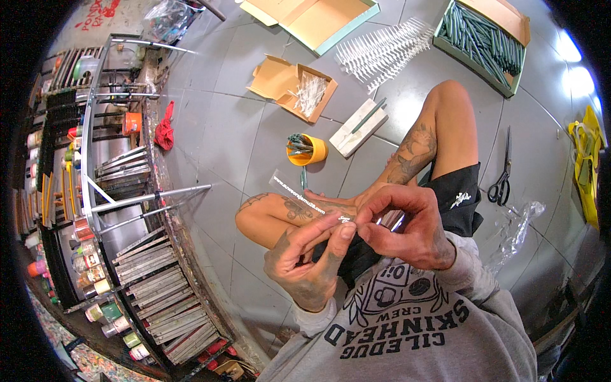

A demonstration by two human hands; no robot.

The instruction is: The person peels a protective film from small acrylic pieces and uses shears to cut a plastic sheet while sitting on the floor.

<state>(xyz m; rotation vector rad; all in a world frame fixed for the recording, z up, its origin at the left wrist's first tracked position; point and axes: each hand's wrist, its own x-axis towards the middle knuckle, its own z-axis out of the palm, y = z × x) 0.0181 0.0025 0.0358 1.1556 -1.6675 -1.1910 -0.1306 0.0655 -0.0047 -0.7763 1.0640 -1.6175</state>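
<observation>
In front of my chest, both hands are closed on a clear plastic strip (296,196) with white printing along it. My left hand (305,261) pinches it between thumb and fingers, and the printed end sticks out up and to the left. Close against it, my right hand (407,226) pinches the same strip. A shiny clear part curves inside the ring of its thumb and fingers. How the strip runs between the fingertips is partly hidden. Beyond my crossed legs stand an orange-yellow cup (316,150) of dark green pens and a pale block (349,137) with one green pen on it.
On the grey tiles lie an open carton (328,102) of thin clear pieces, rows of white pieces (385,51), a box of green pens (522,57), an open flat box (344,25), black scissors (501,188) and clear plastic wrap (519,235). A metal rack (95,159) with jars lines the left.
</observation>
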